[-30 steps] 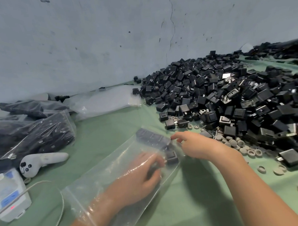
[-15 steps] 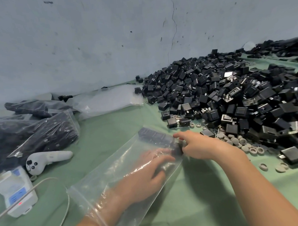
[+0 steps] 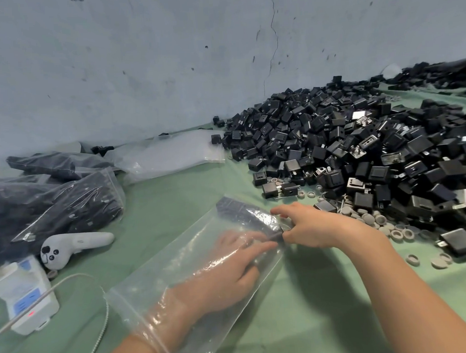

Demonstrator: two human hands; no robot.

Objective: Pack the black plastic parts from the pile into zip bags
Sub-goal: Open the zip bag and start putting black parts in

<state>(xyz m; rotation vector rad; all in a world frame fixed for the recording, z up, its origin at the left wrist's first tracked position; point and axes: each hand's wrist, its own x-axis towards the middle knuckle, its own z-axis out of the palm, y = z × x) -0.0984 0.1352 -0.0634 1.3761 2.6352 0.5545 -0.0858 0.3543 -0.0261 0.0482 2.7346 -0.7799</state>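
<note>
A clear zip bag (image 3: 164,280) lies on the green cloth with my left hand (image 3: 230,272) inside it up to the wrist. Its fingers are stretched flat toward a row of black plastic parts (image 3: 238,210) at the bag's closed end. My right hand (image 3: 317,226) is outside the bag at that end, fingers curled and pinching the plastic beside the parts. The big pile of black plastic parts (image 3: 359,149) spreads to the right, against the wall.
Filled zip bags (image 3: 67,199) lie at the left, and a stack of empty bags (image 3: 169,155) lies by the wall. A white controller (image 3: 74,243), a white device (image 3: 23,295) and its cable (image 3: 99,329) sit front left. Grey rings (image 3: 389,225) litter the pile's edge.
Inside the bag my left hand's fingers have straightened and slid forward to the parts. My right hand has closed in on the bag's end and taken hold of it.
</note>
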